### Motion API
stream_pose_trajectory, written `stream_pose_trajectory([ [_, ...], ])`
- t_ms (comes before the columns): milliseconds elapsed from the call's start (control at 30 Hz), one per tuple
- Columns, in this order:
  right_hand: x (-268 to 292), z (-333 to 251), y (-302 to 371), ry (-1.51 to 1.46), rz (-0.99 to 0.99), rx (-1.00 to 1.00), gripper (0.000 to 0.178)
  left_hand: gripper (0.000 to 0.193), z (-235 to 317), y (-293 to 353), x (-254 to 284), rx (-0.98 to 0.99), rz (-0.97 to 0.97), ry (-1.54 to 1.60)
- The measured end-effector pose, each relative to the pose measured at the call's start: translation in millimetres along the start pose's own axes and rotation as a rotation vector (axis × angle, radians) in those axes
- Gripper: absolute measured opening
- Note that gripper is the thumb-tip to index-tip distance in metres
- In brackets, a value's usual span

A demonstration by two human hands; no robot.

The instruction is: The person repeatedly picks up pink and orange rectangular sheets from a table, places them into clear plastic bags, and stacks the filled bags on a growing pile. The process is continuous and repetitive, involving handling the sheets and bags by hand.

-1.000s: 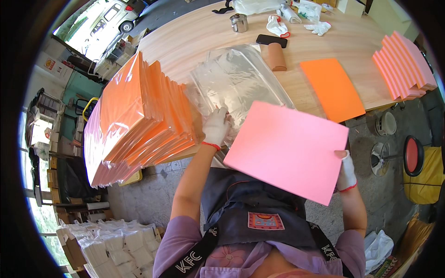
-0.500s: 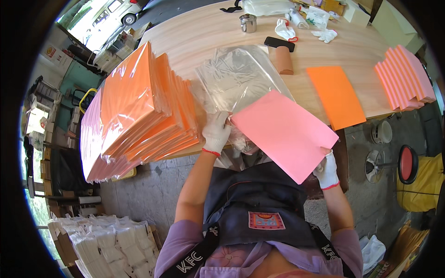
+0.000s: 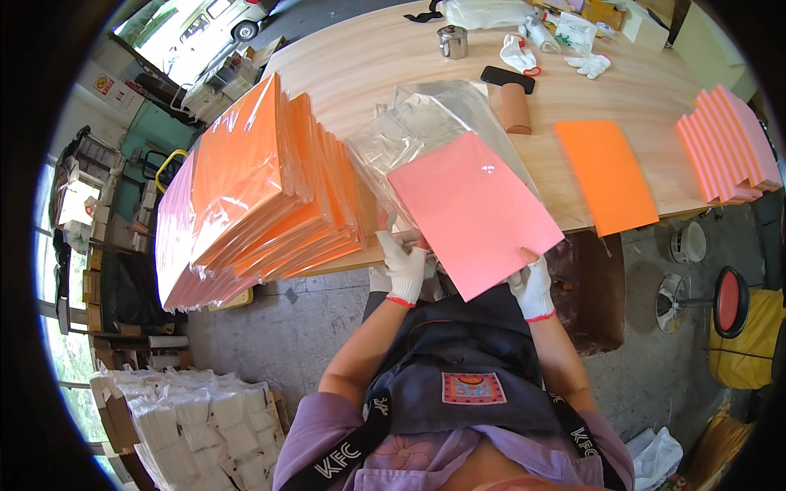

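My right hand (image 3: 534, 288), in a white knitted glove with a red cuff, grips the lower right edge of a pink sheet of paper (image 3: 479, 214), thumb on top. Whether it is one sheet or a thin pile, I cannot tell. The sheet tilts over the table's front edge, its far part above clear plastic bags (image 3: 401, 123). By the sheet's left edge is my left hand (image 3: 404, 268), also gloved, index finger stretched out and thumb apart. Its fingertips are close to the clear plastic; contact is unclear. A tall pile of orange packs in clear wrapping (image 3: 246, 176) stands to its left.
An orange sheet (image 3: 606, 176) lies right of the bags, beyond it a stepped pink-and-orange stack (image 3: 727, 151). Behind are a brown block (image 3: 516, 108), a black phone (image 3: 508, 79), a metal cup (image 3: 452, 42) and a white glove (image 3: 588, 65). A stool (image 3: 725, 301) stands at right.
The pink sheet has shifted left and toward the bags. My right hand moved left with it. My left hand let go of the sheet's left corner, moving lower and slightly right, and its fingers spread.
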State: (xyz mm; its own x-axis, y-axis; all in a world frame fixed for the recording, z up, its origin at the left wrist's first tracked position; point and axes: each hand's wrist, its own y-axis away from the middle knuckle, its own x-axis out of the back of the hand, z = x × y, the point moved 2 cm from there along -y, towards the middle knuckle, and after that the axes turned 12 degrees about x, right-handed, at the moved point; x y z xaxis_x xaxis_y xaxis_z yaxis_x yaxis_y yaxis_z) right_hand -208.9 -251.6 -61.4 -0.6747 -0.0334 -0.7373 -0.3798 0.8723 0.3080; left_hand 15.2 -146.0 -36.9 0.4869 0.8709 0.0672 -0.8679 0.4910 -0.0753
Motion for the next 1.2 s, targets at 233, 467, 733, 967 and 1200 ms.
stream_pose_trajectory([
  [233,3.0,-0.5,-2.5,0.115,-0.070,0.039,0.026,0.028,-9.7,0.7,-2.2,0.615,-0.407,0.149],
  [467,-6.9,-1.1,11.2,0.166,-0.059,0.052,0.025,0.016,-16.9,55.4,6.2,0.573,-0.558,-0.031],
  [733,14.0,40.1,34.0,0.184,-0.116,0.103,0.022,0.021,-21.8,84.0,34.5,0.784,-0.729,-0.119],
  [967,1.8,54.9,16.3,0.030,0.006,0.085,0.018,0.027,-26.3,81.6,43.3,0.846,-0.743,-0.213],
  [1200,3.6,61.0,-32.8,-0.084,0.027,0.125,0.022,0.028,-23.8,72.7,45.1,0.839,-0.751,-0.212],
])
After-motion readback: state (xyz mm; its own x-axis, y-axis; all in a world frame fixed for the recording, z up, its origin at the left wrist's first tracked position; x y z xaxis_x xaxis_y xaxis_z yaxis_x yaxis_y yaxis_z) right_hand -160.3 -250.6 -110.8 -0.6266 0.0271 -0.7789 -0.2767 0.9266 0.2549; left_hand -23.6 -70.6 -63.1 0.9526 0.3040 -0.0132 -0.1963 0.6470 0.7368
